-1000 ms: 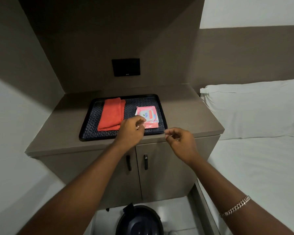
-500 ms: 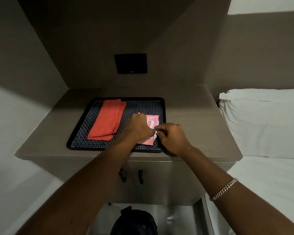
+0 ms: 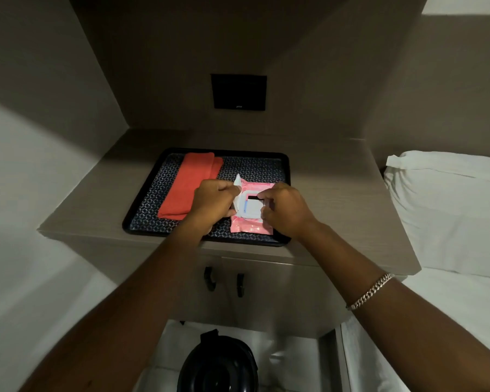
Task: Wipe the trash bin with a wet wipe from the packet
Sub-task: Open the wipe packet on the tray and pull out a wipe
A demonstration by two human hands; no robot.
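Observation:
A pink wet-wipe packet lies on the dark patterned tray on the cabinet top. Its white flap is peeled back to the left, and a dark slot shows in the white panel beneath. My left hand pinches the flap at the packet's left edge. My right hand rests on the packet's right side with its fingertips curled at the slot; I cannot tell if they grip a wipe. The black trash bin stands on the floor below, at the bottom of the view, partly cut off.
A folded orange cloth lies on the tray's left half. The brown cabinet has two doors with black handles. A bed with a white pillow is to the right. A black wall panel is behind.
Both hands moved from the cabinet's front edge onto the packet. The left hand has peeled the flap open to the left, baring the slot. The view moved closer.

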